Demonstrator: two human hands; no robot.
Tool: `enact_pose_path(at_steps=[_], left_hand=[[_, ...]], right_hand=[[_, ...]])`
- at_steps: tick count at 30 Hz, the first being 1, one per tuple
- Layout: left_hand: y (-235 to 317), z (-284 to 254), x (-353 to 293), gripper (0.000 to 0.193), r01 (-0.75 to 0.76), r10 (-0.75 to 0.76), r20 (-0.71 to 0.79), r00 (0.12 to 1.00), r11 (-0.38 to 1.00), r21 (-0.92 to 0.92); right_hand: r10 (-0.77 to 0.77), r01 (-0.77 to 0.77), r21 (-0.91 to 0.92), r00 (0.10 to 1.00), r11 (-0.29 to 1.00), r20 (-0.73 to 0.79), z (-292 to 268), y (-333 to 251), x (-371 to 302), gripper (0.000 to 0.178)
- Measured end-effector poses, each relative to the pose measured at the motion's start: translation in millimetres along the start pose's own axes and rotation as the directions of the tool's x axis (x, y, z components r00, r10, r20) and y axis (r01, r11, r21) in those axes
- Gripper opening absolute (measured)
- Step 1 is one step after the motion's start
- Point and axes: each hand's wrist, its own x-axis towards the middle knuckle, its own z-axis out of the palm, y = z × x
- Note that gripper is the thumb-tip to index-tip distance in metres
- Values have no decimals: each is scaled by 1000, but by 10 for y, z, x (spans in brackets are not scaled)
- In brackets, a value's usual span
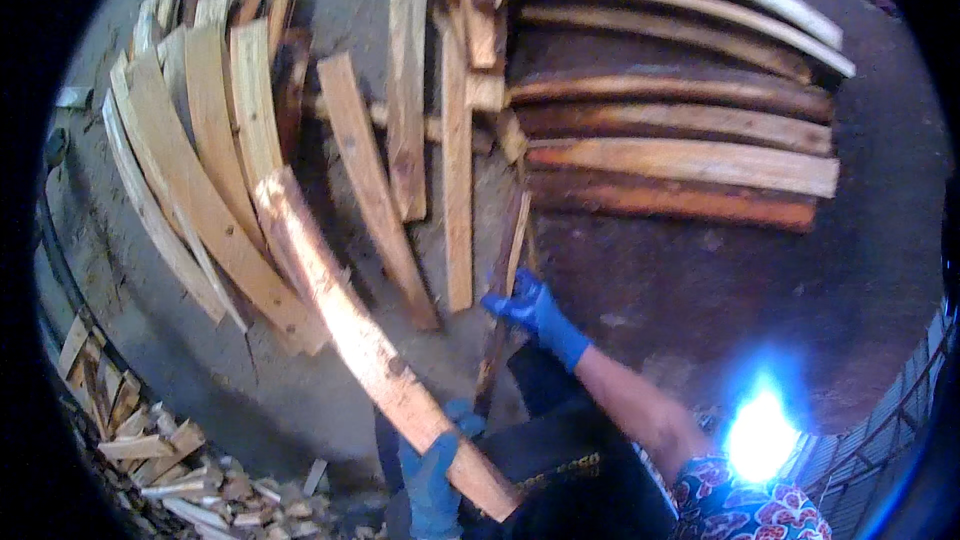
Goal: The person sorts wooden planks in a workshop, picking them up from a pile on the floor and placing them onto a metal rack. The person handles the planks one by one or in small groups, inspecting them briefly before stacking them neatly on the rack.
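Note:
My left hand (433, 485), in a blue glove, grips the near end of a long wooden board (355, 335). The board slants away to the far left, its bark-marked far end beside other boards. My right hand (537, 315), also gloved in blue, has its fingers around a narrow wooden strip (513, 240) with dark bark along one side. That strip stands nearly lengthwise in front of me, left of the dark surface. Just beyond, a loose plank (375, 185) and a narrower plank (457, 200) lie on the grey ground.
Several boards (195, 160) are heaped at the left. On a dark reddish-brown surface (690, 310) at the right, several planks (690, 160) lie crosswise in a row. Wood scraps (210, 490) pile up at the lower left. A bright glare covers the lower right.

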Motion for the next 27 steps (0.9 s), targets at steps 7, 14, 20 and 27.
enact_pose_path(at_steps=[7, 14, 20, 27], left_hand=[[-137, 240, 111, 68, -92, 104, 86, 991, 987, -131], [-151, 213, 12, 68, -178, 189, 41, 981, 966, -189], [-125, 254, 22, 62, -148, 174, 149, 973, 974, -170], [-83, 233, -19, 66, -160, 168, 90, 982, 983, -89]], right_hand=[[-106, 111, -102, 993, 989, 56, 146, -884, -420, 55], [-543, 462, -525, 840, 715, -1, -527, -3907, 123, 34], [-744, 436, -677, 618, 593, -254, -1303, -4701, -66, 43], [-186, 218, -816, 973, 535, 138, -516, -1552, 819, 69]])
